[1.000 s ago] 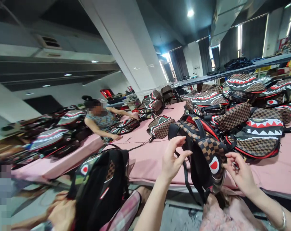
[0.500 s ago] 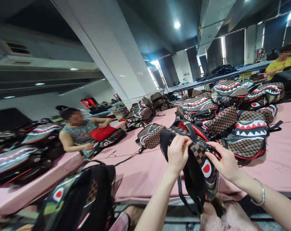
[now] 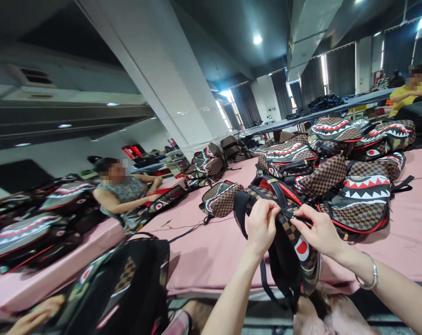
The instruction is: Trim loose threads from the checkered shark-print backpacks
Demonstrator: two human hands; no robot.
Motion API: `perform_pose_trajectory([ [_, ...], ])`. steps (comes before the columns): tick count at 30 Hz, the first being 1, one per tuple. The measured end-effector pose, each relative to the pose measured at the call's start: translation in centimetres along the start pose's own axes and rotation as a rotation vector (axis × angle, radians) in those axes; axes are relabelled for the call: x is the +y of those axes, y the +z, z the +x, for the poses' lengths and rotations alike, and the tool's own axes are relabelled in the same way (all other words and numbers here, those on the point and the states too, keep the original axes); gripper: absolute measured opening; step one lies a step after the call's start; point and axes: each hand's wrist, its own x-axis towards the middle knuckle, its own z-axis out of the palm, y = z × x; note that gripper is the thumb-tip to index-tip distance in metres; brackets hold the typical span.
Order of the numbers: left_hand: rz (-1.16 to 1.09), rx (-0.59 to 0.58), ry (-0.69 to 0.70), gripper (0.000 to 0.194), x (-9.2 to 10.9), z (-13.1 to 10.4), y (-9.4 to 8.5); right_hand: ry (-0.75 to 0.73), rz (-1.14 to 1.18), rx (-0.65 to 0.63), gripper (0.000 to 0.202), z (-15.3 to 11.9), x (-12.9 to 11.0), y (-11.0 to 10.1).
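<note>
We had both hands on one checkered backpack (image 3: pixel 295 242) at the pink tabletop's (image 3: pixel 211 246) near edge: left hand (image 3: pixel 262 225) pinched its top, right hand (image 3: pixel 319 230) pinched just beside; bag hung upright below them, long axis vertical.

A brown-and-tan checkered backpack (image 3: pixel 295 232) with a red-and-white eye patch and camouflage panel is seen on a pink table covering (image 3: pixel 211 246), beside piled bags (image 3: pixel 361 195) printed with red, white-toothed shark mouths on brown checks.

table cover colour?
Pink cloth covers the table, clearest in the head view.
</note>
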Motion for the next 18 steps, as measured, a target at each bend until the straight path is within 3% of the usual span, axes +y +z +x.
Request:
perform_pose_trajectory([
  [3,-0.089,0.166,-0.089,0.023,-2.0,0.7,-0.8,0.008,0.087,-0.007,0.013,-0.4,0.4,-0.1],
  [5,-0.042,0.33,-0.147,0.027,-4.6,1.7,-1.7,-0.003,0.116,0.005,0.014,-1.1,0.4,0.1],
  [7,0.062,0.406,-0.258,0.026,-7.5,2.4,-2.9,-0.008,0.142,0.017,0.017,-2.1,0.4,0.6],
  [9,0.077,0.348,-0.383,0.025,-10.0,2.3,-4.1,-0.005,0.16,0.007,0.025,-3.0,0.6,1.5],
  [11,0.045,0.268,-0.435,0.028,-11.2,0.9,-5.0,-0.001,0.152,-0.014,0.031,-3.6,1.5,2.6],
  [14,0.049,0.284,-0.481,0.034,-10.0,-2.9,-5.4,0.038,0.136,0.038,0.026,-2.6,4.4,3.8],
  [16,0.091,0.411,-0.551,0.033,-7.7,-5.7,-4.8,0.11,0.106,0.177,0.025,-0.7,6.9,3.9],
  [18,0.093,0.408,-0.498,0.024,-5.0,-7.9,-3.5,0.194,0.06,0.326,0.031,1.5,8.7,3.7],
])
